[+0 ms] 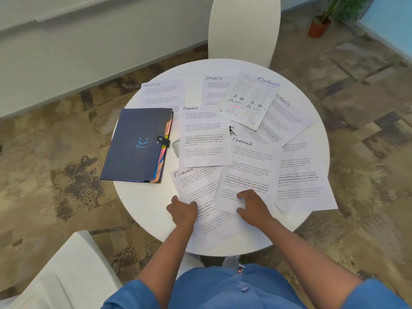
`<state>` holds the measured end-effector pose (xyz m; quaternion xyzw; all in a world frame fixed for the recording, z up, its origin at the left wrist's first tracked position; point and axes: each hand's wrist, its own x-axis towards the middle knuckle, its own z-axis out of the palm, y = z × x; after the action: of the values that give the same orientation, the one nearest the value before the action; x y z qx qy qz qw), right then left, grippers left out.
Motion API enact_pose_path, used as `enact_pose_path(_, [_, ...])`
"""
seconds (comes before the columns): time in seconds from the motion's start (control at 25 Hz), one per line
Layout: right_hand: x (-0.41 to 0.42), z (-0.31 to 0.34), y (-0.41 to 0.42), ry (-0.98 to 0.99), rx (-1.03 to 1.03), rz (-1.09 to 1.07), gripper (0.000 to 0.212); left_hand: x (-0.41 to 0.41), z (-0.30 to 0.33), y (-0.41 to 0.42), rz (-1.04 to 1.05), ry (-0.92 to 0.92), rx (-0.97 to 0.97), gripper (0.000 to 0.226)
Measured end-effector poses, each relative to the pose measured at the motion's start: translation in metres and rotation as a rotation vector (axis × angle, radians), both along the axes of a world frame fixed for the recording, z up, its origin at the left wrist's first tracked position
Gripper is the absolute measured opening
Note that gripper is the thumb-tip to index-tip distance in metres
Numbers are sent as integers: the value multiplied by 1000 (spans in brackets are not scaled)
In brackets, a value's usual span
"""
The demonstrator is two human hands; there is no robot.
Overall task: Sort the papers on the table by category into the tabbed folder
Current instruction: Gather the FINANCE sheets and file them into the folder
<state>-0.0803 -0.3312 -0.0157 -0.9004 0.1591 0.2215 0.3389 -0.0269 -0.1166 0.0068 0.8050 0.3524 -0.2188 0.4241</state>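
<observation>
Papers, white printed sheets with handwritten headings (205, 137), lie spread and overlapping across the right and middle of the round white desk (145, 204), some headed "Finance", others "Sports", and one far sheet carrying small printed figures and pink marks (246, 101). On the desk's left side, just beside the sheets, rests the dark navy tabbed folder (136, 143), closed with a small black strap clasp, a light blue smile printed on its cover and coloured tabs showing along its right edge. The left hand (182, 211) grips the left edge of the nearest "Finance" sheet (196, 186), its fingers curled over the paper at the desk's near side. The right hand (253, 207) rests on the lower part of the neighbouring "Finance" sheet (249, 172), its fingers (243, 195) spread and bent, pressing down on the page rather than pinching it. That sheet overlaps the one in the left hand. A white chair (244, 30) stands at the far side of the desk, and a potted plant (321, 23) sits on the patterned floor beyond
</observation>
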Motion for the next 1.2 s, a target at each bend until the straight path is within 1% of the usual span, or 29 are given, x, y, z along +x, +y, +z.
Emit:
enact_pose_path(0.08, [1,-1,0,17,-23,47,55,1,-4,-2,28,3,-25,62])
enact_pose_path(0.12, [1,-2,0,30,-26,59,57,1,-6,-2,20,-1,-42,51])
enact_pose_path(0.2, [0,-3,-2,48,-23,75,58,-1,-10,-1,-6,-7,-82,19])
enact_pose_path(0.24, [0,-3,-2,50,-20,81,58,-1,-11,0,-20,-11,-98,8])
enact_pose_path(0.28, [0,-4,-3,48,-19,86,57,-2,-12,1,-32,-18,-107,7])
enact_pose_path(0.36, [0,-3,-5,35,-21,84,54,-4,-11,4,-45,-30,-115,8])
enact_pose_path(0.48, [1,-3,-7,4,-21,69,45,-5,-7,10,-49,-56,-71,21])
enact_pose_path(0.64, [4,-4,-9,-14,-25,41,37,-2,1,28,-79,-151,1,16])
enact_pose_path(0.84, [8,-3,-10,-45,-43,38,30,1,5,57,-52,-240,33,18])
enact_pose_path(0.96, [11,-3,-6,-56,-32,32,25,0,8,70,-4,-256,33,20])
enact_pose_path(1.08, [16,-1,0,-78,-6,34,25,1,8,80,36,-251,21,21])
enact_pose_path(1.2, [22,3,6,-98,35,27,25,2,7,87,73,-232,-28,22])
